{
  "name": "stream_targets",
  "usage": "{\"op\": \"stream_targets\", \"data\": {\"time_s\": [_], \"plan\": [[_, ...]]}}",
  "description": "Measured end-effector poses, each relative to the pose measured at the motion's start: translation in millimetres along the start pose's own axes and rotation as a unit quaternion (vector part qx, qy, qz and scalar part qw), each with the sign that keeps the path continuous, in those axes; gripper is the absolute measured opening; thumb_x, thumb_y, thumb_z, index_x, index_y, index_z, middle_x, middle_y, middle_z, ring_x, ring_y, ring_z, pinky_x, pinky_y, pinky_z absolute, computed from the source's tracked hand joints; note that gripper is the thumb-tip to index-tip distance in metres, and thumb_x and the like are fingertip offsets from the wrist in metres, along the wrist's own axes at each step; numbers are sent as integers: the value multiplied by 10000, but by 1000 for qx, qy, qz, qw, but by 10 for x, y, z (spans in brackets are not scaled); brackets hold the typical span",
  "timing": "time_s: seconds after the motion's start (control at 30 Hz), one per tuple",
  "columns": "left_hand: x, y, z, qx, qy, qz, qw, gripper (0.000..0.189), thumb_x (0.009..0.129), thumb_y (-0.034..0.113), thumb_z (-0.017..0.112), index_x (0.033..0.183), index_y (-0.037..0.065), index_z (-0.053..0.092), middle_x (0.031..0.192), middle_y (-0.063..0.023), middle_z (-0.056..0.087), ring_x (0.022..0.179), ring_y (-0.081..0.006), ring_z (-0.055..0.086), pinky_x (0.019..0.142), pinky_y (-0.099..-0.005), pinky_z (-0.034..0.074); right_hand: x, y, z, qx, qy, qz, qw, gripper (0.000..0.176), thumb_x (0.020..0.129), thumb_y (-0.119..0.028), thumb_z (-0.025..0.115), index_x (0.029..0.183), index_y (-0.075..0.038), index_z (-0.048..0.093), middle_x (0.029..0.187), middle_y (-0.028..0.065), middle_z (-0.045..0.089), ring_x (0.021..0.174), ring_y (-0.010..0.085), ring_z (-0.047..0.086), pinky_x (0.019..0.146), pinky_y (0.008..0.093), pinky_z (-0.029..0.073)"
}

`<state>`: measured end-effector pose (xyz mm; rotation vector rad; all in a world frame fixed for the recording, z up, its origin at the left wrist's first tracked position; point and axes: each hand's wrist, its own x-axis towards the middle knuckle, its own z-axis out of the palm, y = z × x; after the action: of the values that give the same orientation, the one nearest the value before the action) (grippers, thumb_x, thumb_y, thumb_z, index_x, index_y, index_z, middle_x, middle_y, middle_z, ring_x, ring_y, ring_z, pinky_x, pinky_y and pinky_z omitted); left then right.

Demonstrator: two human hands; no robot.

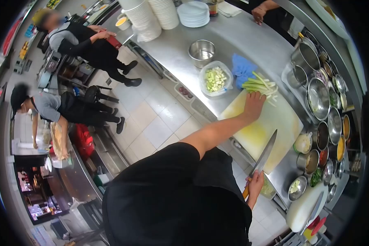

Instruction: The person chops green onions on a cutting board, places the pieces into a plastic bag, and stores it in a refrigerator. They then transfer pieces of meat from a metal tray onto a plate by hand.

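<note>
My left hand [254, 104] reaches across the yellow-stained cutting board [250, 133], its fingers at the near end of a bunch of green onions [260, 85]. Whether those fingers grip the stalks is hard to make out. Down at the board's near edge, my right hand [255, 184] is closed around the handle of a large knife [266, 152], whose blade lies over the board and points away from me. Beside the onions are a crumpled blue cloth [242, 69] and a plastic tub [215, 78] of chopped green and white pieces.
An empty metal pot [201, 53] stands behind the tub. White plates [193, 14] and stacked containers [163, 12] are farther back. Metal bowls [318, 98] of ingredients line the right. Another person's hand [259, 14] is across the counter; two people stand at the left.
</note>
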<state>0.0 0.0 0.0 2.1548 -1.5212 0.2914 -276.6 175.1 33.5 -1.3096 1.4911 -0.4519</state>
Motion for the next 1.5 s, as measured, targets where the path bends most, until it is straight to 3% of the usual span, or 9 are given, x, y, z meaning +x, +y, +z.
{"op": "stream_targets", "data": {"time_s": [0.27,0.47,0.7,0.8,0.87,0.97,1.2,1.33,1.5], "plan": [[-50,-187,6,-80,32,13,996,337,739,40,585,1071,88,560,1001,-129,530,951,-295,514,814,-414,378,109,148,5,-20,-56,29,998,244,1028,-299,438,1117,-79,496,579,75,537,385,129,469,353,273,372],[-174,-305,137,-119,48,38,991,328,740,27,583,1061,89,554,932,-132,556,885,-298,538,779,-410,403,129,-6,9,-23,-65,17,997,232,1022,-315,463,1054,-85,472,587,73,538,392,127,474,347,271,373],[-235,-425,-418,-265,133,34,954,217,770,-4,557,969,80,572,893,-134,568,873,-338,538,770,-438,421,219,102,24,-7,-63,35,997,240,1017,-324,474,1043,-86,454,585,76,543,390,128,474,345,272,376],[-488,-293,-483,-319,111,109,935,153,790,29,563,935,77,567,895,-128,566,875,-332,538,765,-434,424,248,88,24,13,-24,26,999,217,1021,-263,448,1023,-47,460,574,93,552,374,135,476,336,278,386],[-706,-177,-453,-292,-37,208,933,136,805,71,569,940,85,559,882,-104,559,873,-308,538,767,-411,421,266,-10,17,28,22,45,998,246,1018,-273,452,1042,-28,460,570,103,552,369,146,479,324,290,384],[-901,-104,-344,-288,-67,262,919,109,818,105,563,926,91,562,894,-84,570,878,-281,542,779,-392,417,430,102,-94,-7,41,31,999,265,1014,-282,455,1055,-20,468,565,103,550,360,154,484,313,304,384],[-887,-131,-367,-333,-153,229,902,336,727,107,721,1055,118,648,1019,-53,601,1030,-249,533,862,-406,404,463,-63,-225,-150,29,-5,988,235,1011,-280,422,960,-54,464,548,101,530,356,171,496,313,322,381],[-809,-73,-271,-347,-172,218,896,298,755,76,699,1049,120,678,1039,-59,622,1020,-266,553,868,-403,419,482,-70,-211,-156,30,4,987,226,1005,-265,407,929,-56,449,540,102,526,352,174,487,313,327,380],[-624,47,-223,-377,-93,175,905,260,784,32,642,1023,123,689,991,-82,647,915,-301,586,816,-405,452,444,-107,-158,-145,38,21,989,224,1003,-262,410,913,-58,438,536,99,526,349,173,479,319,325,383]]}}
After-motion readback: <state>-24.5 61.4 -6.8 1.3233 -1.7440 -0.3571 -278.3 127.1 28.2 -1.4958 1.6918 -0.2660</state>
